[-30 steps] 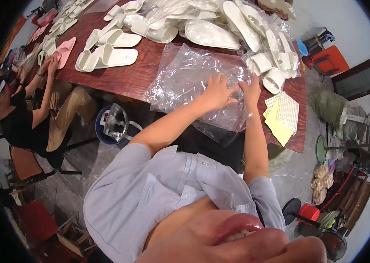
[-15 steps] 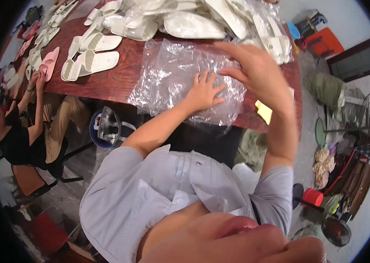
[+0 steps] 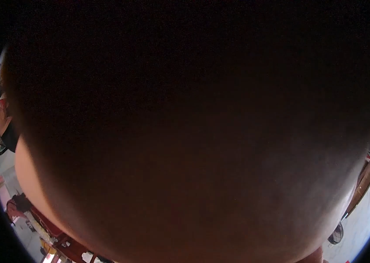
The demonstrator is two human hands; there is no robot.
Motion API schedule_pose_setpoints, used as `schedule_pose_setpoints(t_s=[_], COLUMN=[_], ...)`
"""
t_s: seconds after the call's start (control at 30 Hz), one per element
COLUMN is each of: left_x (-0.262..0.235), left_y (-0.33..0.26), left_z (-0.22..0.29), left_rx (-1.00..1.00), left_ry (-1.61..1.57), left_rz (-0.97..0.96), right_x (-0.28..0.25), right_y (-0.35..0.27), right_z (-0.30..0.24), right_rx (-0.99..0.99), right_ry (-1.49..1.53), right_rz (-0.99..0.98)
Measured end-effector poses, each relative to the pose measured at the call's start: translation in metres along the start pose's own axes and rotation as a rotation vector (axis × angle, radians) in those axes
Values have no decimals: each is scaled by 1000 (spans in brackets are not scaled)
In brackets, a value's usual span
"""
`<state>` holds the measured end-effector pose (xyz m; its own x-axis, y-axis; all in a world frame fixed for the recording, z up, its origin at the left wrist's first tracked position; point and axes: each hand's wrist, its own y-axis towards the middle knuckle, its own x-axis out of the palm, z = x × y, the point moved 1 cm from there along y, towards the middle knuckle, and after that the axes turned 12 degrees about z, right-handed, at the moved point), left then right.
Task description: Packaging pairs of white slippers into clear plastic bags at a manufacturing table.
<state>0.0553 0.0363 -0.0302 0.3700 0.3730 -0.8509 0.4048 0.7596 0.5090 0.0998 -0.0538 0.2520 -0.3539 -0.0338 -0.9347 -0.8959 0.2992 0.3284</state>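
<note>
A dark, blurred shape with skin tones (image 3: 29,171) along its left edge covers nearly the whole view, right up against the lens. It looks like a part of my arm or hand, probably the right; which part, I cannot make out. No fingers can be told apart, nor whether anything is held. My left hand does not show. The tabletop and whatever lies on it are hidden behind the dark shape.
Only strips of the room show at the rim. On the right are a brown wooden board (image 3: 362,188) leaning by the wall and a dark fan (image 3: 336,234). Dark red furniture (image 3: 50,225) and small clutter appear at the lower left.
My raised right hand was over the table beside the clear plastic bags, with my left hand spread on them. Now a close, dark shape blocks the lens and hides the hands, bags and slippers.
</note>
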Motion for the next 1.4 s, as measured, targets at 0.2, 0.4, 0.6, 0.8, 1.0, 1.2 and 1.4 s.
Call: schedule_pose_setpoints(t_s=[0.2, 0.4, 0.6, 0.8, 1.0, 1.2, 1.4], left_x=[-4, 8, 0, -7, -6, -7, -1], left_y=[-16, -4, -3, -9, -8, -6, -10], left_z=[-3, -1, 2, 1, 0, -1, -3], left_rx=[-16, -79, -17, -47, -34, -51, -48], left_ry=[48, -890, -86, -101, -98, -98, -78], left_rz=[-11, 300, 58, -14, -26, -53, -13], right_x=[-1, 36, 95, 124, 132, 141, 121], right_y=[23, -7, -94, -152, -160, -175, -198], right_z=[-6, 97, 337, 410, 421, 439, 438], right_rx=[-67, 141, 756, 1576, 1581, 1481, 1273], right_ry=[-39, -116, -251, -349, -382, -572, -479], right_rz=[-144, -31, 320, 284, 344, 416, 773])
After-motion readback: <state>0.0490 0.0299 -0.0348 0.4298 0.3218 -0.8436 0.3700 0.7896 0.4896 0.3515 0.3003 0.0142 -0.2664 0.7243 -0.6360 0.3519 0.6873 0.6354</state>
